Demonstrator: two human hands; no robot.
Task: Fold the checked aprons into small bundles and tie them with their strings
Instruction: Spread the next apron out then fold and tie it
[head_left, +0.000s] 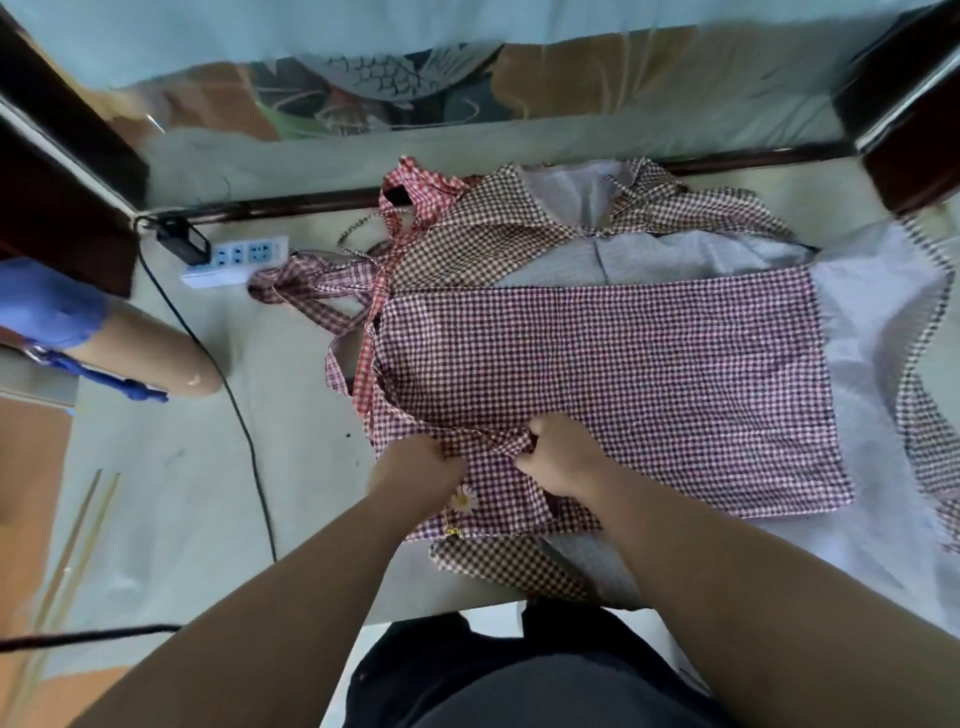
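A purple-and-white checked apron (649, 374) lies folded into a long rectangle on top of a pile on the table. Its strings (332, 291) trail off to the left in a loose tangle. My left hand (415, 467) grips the apron's near left edge, beside a small daisy patch (462, 500). My right hand (561, 457) pinches a checked strap that crosses the near edge of the fabric. Under it lie a brown checked apron (498, 228), a red checked one (410, 192), and pale linings.
A white power strip (236, 257) with a black plug and cable (244, 431) sits on the pale table at left. Another person's blue-gloved arm (78, 322) reaches in from the left. A dark wooden rail runs along the table's far edge.
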